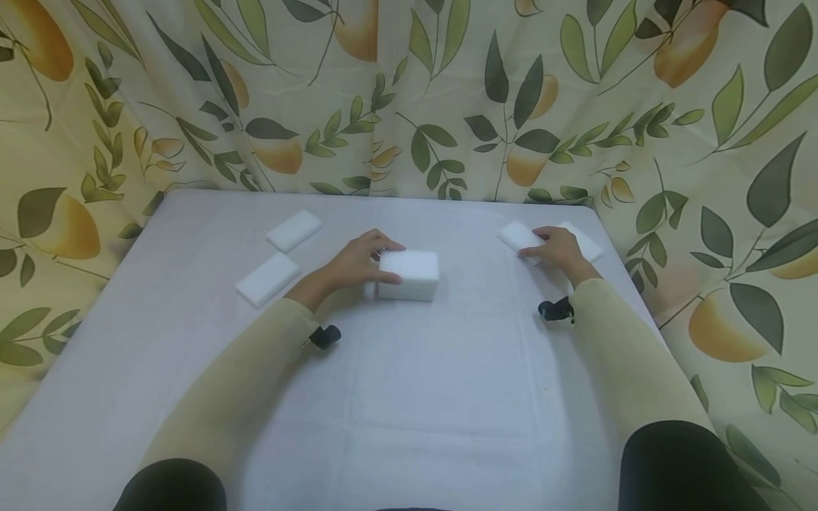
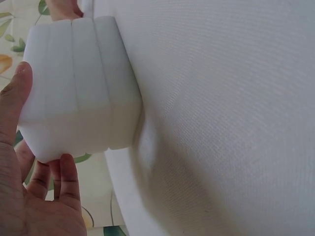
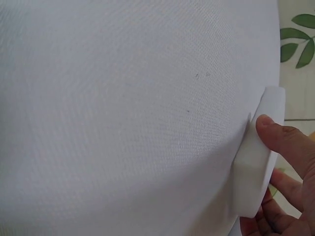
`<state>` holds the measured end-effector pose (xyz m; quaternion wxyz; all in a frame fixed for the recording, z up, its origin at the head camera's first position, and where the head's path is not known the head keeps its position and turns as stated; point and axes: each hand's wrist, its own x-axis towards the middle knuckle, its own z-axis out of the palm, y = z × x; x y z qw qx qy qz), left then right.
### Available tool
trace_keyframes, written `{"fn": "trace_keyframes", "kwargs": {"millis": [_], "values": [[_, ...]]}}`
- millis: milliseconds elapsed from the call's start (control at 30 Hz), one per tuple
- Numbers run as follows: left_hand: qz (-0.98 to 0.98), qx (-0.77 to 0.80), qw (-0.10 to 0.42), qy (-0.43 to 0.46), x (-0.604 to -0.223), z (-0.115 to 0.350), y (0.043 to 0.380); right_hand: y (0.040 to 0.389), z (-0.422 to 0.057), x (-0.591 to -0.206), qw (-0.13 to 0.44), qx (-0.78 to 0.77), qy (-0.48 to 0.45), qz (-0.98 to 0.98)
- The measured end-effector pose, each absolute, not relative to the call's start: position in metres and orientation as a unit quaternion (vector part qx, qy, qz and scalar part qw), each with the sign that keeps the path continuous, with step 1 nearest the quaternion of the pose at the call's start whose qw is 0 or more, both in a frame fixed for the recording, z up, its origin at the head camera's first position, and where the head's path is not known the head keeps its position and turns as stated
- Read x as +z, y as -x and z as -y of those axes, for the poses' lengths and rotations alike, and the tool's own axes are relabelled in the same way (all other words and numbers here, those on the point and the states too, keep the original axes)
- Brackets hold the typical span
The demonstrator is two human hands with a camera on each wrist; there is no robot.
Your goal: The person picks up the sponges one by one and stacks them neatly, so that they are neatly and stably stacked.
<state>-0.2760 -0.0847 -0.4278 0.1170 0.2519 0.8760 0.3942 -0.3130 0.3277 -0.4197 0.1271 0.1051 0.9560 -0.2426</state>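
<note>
A stack of several white sponge blocks (image 1: 412,275) stands near the middle of the table. My left hand (image 1: 358,264) holds the stack by its left end, thumb at the near side and fingers at the far side. In the left wrist view the seams between the layered sponges (image 2: 81,83) show, with the thumb and fingertips touching the outermost one. Over to the right, my right hand (image 1: 559,250) pinches a single flat white sponge (image 1: 515,234) at the table. The right wrist view shows the thumb on that sponge's (image 3: 256,162) face; some fingers are partly hidden behind it.
Another white sponge (image 1: 584,243) lies just right of my right hand, partly covered by it. Two more, a farther sponge (image 1: 294,231) and a nearer sponge (image 1: 267,279), lie left of my left hand. A patterned curtain (image 1: 447,99) hangs behind the white table (image 1: 434,397).
</note>
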Motion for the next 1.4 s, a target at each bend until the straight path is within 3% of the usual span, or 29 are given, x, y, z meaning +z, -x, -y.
{"fn": "trace_keyframes", "kwargs": {"millis": [667, 1400], "values": [[-0.875, 0.396, 0.118, -0.252, -0.428, 0.084, 0.276, 0.306, -0.327, -0.418, 0.145, -0.227, -0.087, -0.959], [-0.878, 0.393, 0.123, -0.246, -0.429, 0.083, 0.278, 0.292, -0.309, -0.413, 0.114, -0.259, -0.043, -0.958]]}}
